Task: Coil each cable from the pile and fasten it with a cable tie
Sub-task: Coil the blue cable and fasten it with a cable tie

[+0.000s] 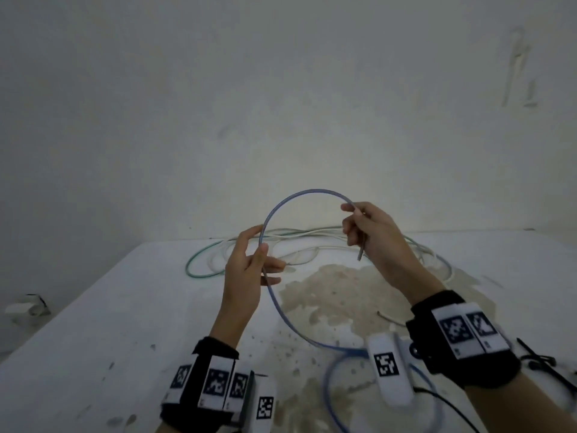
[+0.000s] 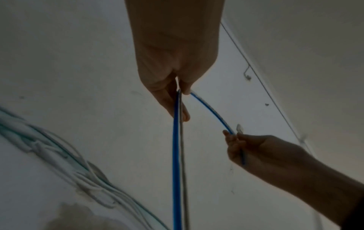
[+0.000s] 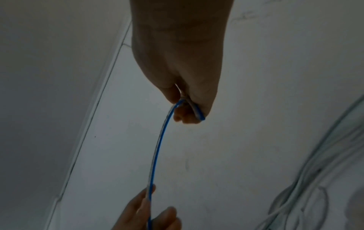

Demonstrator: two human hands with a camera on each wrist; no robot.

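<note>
- The right hand [image 1: 373, 232] is raised above the bench [image 1: 93, 323], its grip closed on the blue cable [image 1: 307, 192] close to the free end; a short stub of cable pokes down out of the fist.
- From the right wrist view, the fingers [image 3: 186, 115] are curled round the blue cable [image 3: 157, 149], which bends sharply where it leaves the hand.
- The left hand [image 1: 246, 273] is held up at about the same height, a little lower, its thumb and fingers pinching the same cable, so its grip is closed on it too.
- Between the 2 hands the cable rises in a smooth arch in the air.
- Below the left hand the cable runs down to the bench, curves toward the person and lies in a loose loop near the right wrist.
- In the left wrist view, the blue cable [image 2: 176, 155] drops straight down from the left hand [image 2: 173, 62], and a second stretch curves across to the right hand [image 2: 256, 149].
- The pile of cables [image 1: 299, 248], white and green, lies tangled at the far side of the bench, against the wall, well apart from both hands.
- Black cable ties [image 1: 540, 360] lie on the bench at the right edge, just beyond the right wrist.
- A brownish stain [image 1: 337, 295] marks the bench surface under the hands.
- Both wrists wear black bands [image 1: 462, 335] with square black-and-white markers.
</note>
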